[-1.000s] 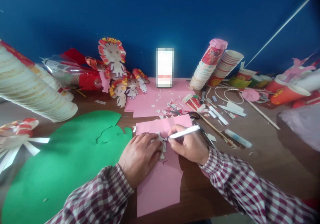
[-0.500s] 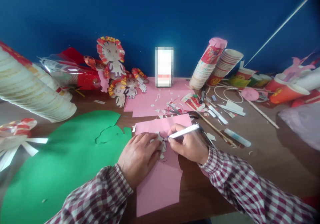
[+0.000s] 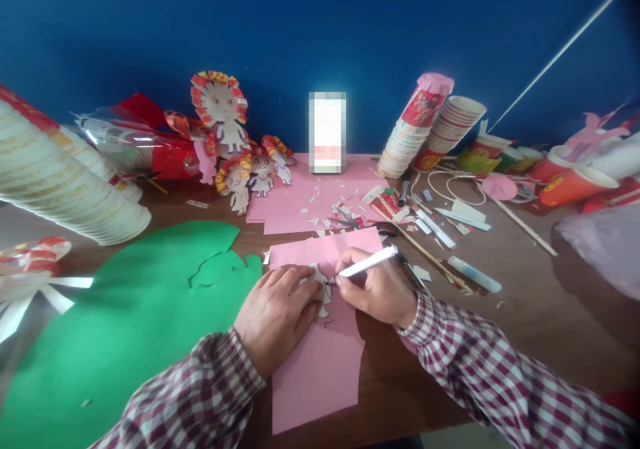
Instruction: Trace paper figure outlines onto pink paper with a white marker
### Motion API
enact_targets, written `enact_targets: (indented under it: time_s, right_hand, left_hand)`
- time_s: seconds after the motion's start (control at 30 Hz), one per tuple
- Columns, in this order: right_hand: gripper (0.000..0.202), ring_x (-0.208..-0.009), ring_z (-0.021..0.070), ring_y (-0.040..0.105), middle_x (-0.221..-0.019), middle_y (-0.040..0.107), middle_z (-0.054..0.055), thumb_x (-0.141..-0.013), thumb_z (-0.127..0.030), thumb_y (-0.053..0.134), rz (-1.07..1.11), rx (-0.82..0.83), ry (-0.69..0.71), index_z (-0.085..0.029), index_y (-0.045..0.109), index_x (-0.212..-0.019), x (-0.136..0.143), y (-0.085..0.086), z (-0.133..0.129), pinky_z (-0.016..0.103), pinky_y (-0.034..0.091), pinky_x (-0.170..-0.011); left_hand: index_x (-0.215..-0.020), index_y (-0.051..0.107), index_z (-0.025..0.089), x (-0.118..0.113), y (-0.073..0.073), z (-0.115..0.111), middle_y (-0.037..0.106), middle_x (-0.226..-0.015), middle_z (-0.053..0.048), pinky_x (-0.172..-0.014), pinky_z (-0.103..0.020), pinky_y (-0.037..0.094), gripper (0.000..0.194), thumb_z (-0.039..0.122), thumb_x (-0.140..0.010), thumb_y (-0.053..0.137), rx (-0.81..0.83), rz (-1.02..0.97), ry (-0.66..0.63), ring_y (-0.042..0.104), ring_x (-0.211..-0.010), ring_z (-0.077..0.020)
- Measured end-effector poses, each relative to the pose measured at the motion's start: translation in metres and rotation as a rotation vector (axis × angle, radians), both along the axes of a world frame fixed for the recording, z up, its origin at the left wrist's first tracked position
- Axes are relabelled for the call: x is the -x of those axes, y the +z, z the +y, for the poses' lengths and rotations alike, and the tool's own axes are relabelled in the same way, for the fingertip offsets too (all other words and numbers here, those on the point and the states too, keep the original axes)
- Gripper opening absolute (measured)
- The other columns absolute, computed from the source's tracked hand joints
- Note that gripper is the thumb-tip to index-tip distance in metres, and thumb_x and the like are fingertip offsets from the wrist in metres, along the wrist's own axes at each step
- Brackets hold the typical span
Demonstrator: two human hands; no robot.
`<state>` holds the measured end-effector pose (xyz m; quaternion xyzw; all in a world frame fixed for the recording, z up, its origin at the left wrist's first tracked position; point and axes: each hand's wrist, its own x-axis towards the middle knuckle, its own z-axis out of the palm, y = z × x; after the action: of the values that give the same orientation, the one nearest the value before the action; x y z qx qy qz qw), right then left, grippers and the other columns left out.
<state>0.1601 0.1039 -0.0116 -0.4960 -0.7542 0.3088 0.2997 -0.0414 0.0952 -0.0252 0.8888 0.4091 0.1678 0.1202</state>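
A pink sheet of paper [image 3: 317, 395] lies in front of me, with a small white paper cutout [image 3: 324, 305] on top of it. My left hand [image 3: 280, 312] rests on the sheet, its fingers together and pressing on the cutout, partly covering it. A white marker [image 3: 367, 262] is held in my right hand [image 3: 377, 292], its dark tip at the cutout's right edge. A short dark line shows on the pink sheet just below the cutout. Green paper [image 3: 140, 322] with a dark outline drawn on it lies left of my left hand.
Paper figures [image 3: 220, 112], a lit upright screen [image 3: 327, 132] and stacked cups [image 3: 417, 125] stand at the back. Scissors [image 3: 350, 217], paper scraps, a wooden stick [image 3: 430, 259] and a clear tube [image 3: 475, 274] lie beyond my right hand. More cups [image 3: 75, 175] lean at left.
The view has shifted very slightly. Both hands, the marker and the cutout hold nearly the same positions.
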Motion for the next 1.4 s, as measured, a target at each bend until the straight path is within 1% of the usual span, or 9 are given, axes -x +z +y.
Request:
enact_targets:
  time_s: [0.13, 0.3, 0.57, 0.83, 1.1, 1.27, 1.4]
  right_hand:
    - [0.002, -0.052, 0.0083, 0.045, -0.062, 0.05, -0.004, -0.077, -0.017, 0.054, 0.013, -0.004, -0.008, -0.017, 0.053, -0.079, 0.0007, -0.0001, -0.0005, 0.021, 0.036, -0.05]
    - [0.004, -0.053, 0.0084, 0.045, -0.063, 0.051, -0.004, -0.075, -0.016, 0.054, 0.004, -0.01, -0.007, -0.018, 0.052, -0.078, 0.0, -0.0008, -0.001, 0.021, 0.036, -0.052]
    - [0.004, -0.059, 0.011, 0.048, -0.065, 0.054, -0.003, -0.075, -0.015, 0.054, -0.019, -0.003, 0.006, -0.019, 0.052, -0.077, -0.0013, -0.0013, -0.001, 0.023, 0.038, -0.057]
    - [0.003, -0.056, 0.0106, 0.049, -0.062, 0.054, -0.003, -0.075, -0.015, 0.053, 0.037, 0.029, 0.01, -0.018, 0.052, -0.075, -0.0009, 0.0004, -0.0008, 0.022, 0.039, -0.055]
    - [0.005, -0.055, 0.0098, 0.048, -0.062, 0.054, -0.003, -0.074, -0.015, 0.054, 0.025, 0.029, 0.008, -0.019, 0.051, -0.075, -0.001, -0.0024, -0.001, 0.021, 0.039, -0.054]
    - [0.007, -0.054, 0.01, 0.048, -0.061, 0.055, -0.003, -0.072, -0.013, 0.054, -0.003, 0.034, 0.017, -0.019, 0.051, -0.073, -0.0016, -0.0016, -0.0011, 0.022, 0.038, -0.053]
    - [0.005, -0.055, 0.0105, 0.049, -0.062, 0.055, -0.003, -0.073, -0.014, 0.054, 0.021, 0.043, 0.01, -0.018, 0.052, -0.073, -0.001, -0.0004, -0.0009, 0.022, 0.039, -0.053]
  left_hand:
    - [-0.103, 0.057, 0.023, -0.0001, -0.0004, 0.0002, 0.055, -0.114, -0.005, -0.088, -0.043, 0.042, 0.02, 0.025, -0.085, 0.049, -0.007, 0.004, -0.002, 0.049, -0.104, -0.0233]
    - [-0.103, 0.057, 0.022, 0.0003, -0.0002, 0.0004, 0.055, -0.114, -0.005, -0.088, -0.043, 0.043, 0.02, 0.024, -0.084, 0.05, -0.016, 0.002, -0.003, 0.05, -0.103, -0.0233]
    - [-0.102, 0.058, 0.022, 0.0004, 0.0006, 0.0004, 0.056, -0.112, -0.007, -0.086, -0.043, 0.044, 0.02, 0.022, -0.084, 0.05, -0.035, -0.012, -0.015, 0.051, -0.102, -0.0231]
    - [-0.103, 0.058, 0.023, 0.0003, 0.0011, -0.0007, 0.056, -0.113, -0.006, -0.087, -0.043, 0.043, 0.02, 0.024, -0.084, 0.05, -0.017, 0.0, -0.007, 0.05, -0.103, -0.0234]
    - [-0.103, 0.059, 0.022, -0.0001, 0.0006, 0.0005, 0.056, -0.112, -0.007, -0.087, -0.043, 0.043, 0.021, 0.022, -0.084, 0.05, -0.037, -0.01, -0.016, 0.051, -0.103, -0.0233]
    - [-0.103, 0.059, 0.023, 0.0, 0.0009, 0.0003, 0.056, -0.112, -0.007, -0.086, -0.043, 0.044, 0.021, 0.023, -0.084, 0.05, -0.034, -0.008, -0.015, 0.052, -0.102, -0.0233]
    - [-0.103, 0.059, 0.023, 0.0, 0.0012, 0.0002, 0.057, -0.112, -0.006, -0.086, -0.043, 0.044, 0.021, 0.024, -0.084, 0.05, -0.033, -0.007, -0.013, 0.052, -0.102, -0.0232]
